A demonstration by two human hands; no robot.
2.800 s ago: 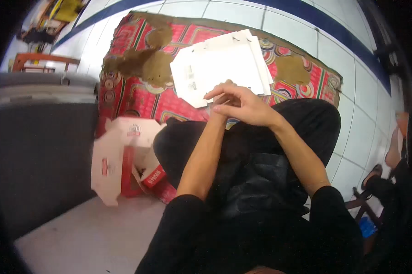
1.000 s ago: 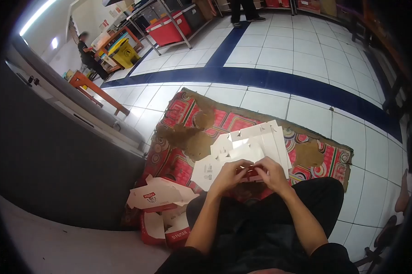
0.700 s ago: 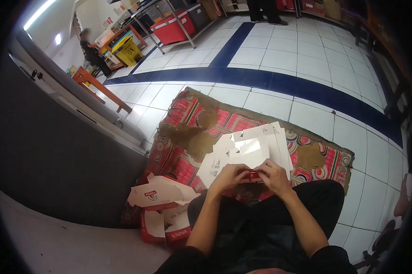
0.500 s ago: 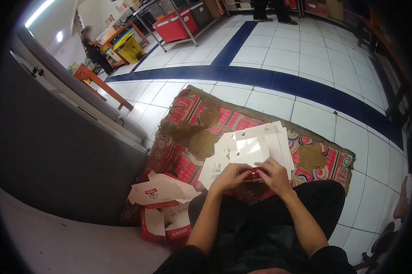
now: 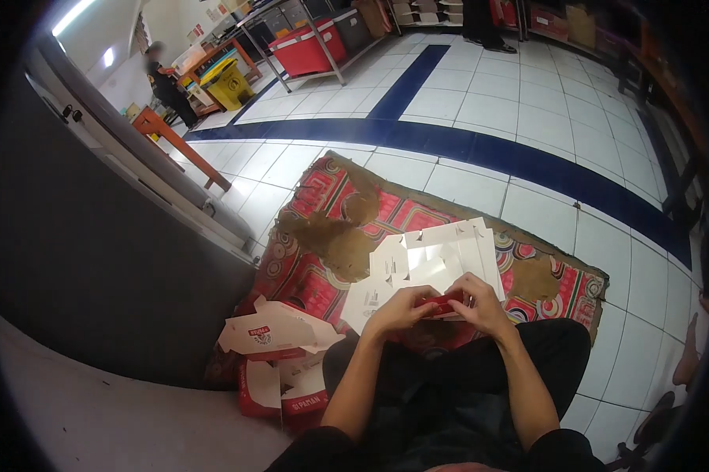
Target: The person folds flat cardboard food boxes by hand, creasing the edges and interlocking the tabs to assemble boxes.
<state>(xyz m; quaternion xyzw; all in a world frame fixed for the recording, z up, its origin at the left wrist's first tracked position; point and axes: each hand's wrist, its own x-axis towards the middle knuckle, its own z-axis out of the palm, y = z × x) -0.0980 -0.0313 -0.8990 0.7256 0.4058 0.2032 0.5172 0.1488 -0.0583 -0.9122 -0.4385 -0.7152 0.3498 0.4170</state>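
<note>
A flat, die-cut food box sheet [image 5: 429, 256], white inside with a printed flap, lies before me, with more sheet edges under its right side. Its near edge shows a red panel [image 5: 435, 304] between my hands. My left hand [image 5: 396, 311] is closed on the left part of that panel, fingers over the edge. On the right part, my right hand [image 5: 482, 306] pinches the panel between thumb and fingers. The hands partly hide the fold. To my left, an open folded box [image 5: 272, 334] with a red logo rests on other red-and-white boxes [image 5: 261, 387].
I sit on a worn, red-patterned mat [image 5: 405, 214] over white tiles. A dark panel [image 5: 118, 244] stands close on my left. Farther off are a red cooler box [image 5: 303, 49], a yellow bin [image 5: 227, 84], a person [image 5: 168, 88] at left and another person's legs [image 5: 484, 27].
Both hands stay on the red panel with small finger shifts, the right fingers now more upright. The view has tilted slightly. In the background, the standing person's feet have moved.
</note>
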